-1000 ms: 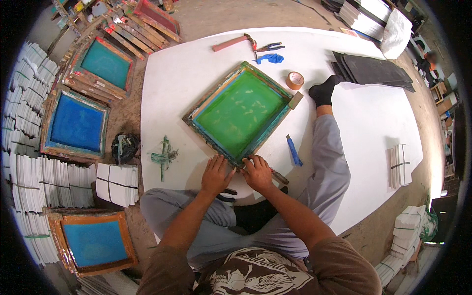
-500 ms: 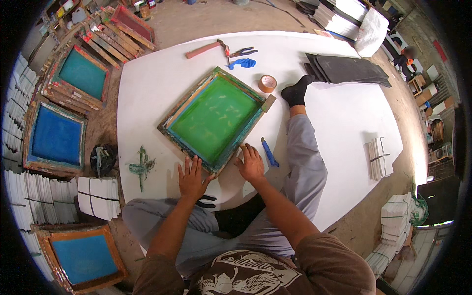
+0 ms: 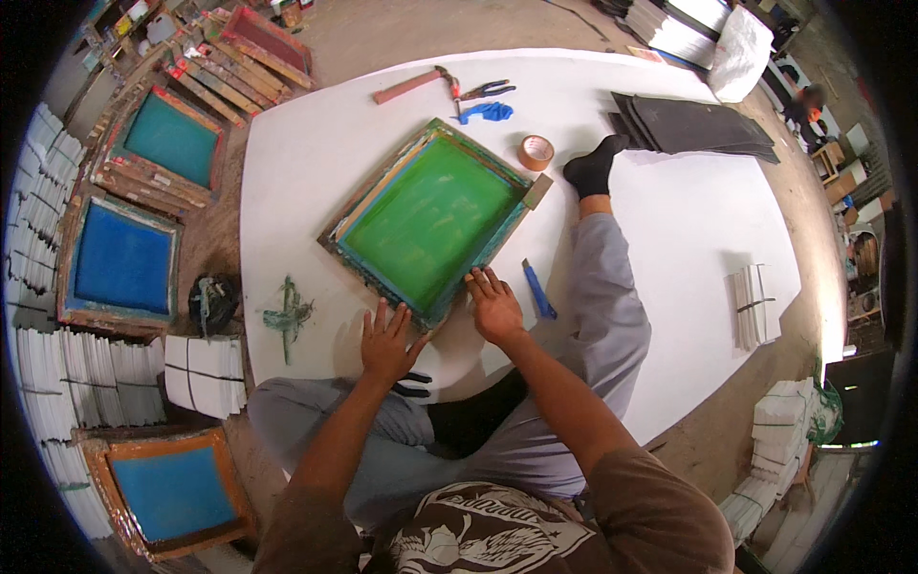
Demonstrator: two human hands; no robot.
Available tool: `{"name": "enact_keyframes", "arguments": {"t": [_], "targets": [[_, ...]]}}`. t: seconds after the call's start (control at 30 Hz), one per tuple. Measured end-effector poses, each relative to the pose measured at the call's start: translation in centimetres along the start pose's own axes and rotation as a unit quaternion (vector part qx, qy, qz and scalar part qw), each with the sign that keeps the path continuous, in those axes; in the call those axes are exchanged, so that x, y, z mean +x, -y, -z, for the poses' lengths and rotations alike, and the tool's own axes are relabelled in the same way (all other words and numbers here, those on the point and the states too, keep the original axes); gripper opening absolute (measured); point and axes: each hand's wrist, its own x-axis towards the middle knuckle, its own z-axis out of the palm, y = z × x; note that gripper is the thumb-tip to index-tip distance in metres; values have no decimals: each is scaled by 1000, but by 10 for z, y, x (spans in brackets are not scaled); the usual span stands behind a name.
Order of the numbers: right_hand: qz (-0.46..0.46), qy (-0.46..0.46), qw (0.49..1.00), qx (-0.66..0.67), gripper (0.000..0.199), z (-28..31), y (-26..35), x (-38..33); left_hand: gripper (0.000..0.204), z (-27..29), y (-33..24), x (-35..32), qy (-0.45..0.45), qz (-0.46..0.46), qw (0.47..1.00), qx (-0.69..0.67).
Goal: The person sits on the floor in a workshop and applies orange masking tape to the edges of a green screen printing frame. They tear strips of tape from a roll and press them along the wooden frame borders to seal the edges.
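Note:
A screen printing frame with green mesh and a worn, paint-stained wooden border lies turned at an angle on the white sheet in front of me. My left hand rests at its near left edge, fingers spread and fingertips against the wood. At the near right edge, my right hand lays its extended fingers on the border, thumb tucked low. Neither hand lifts the frame. A blue utility knife lies just right of my right hand. Next to the frame's right corner are a roll of brown tape and a small block.
Beyond the frame lie a hammer, pliers and a blue scrap. Black sheets sit past my outstretched foot. A strapped paper bundle is at right. More screen frames and paper stacks line the left.
The view has shifted slightly. My right fingers have come closer together and onto the frame's edge; my left hand has edged a little toward the frame. The frame looks unmoved on the sheet.

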Motion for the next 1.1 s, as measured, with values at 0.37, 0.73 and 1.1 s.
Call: {"name": "enact_keyframes", "arguments": {"t": [0.37,0.73,1.1], "targets": [[44,-38,997,49,60,4,69,-20,52,-1,-1,-1,-31,54,998,9],[2,-50,998,25,66,-22,52,-3,58,9,28,0,78,48,996,-6],[144,38,985,89,85,-7,171,67,59,93,207,-48,206,457,857,-119]]}}
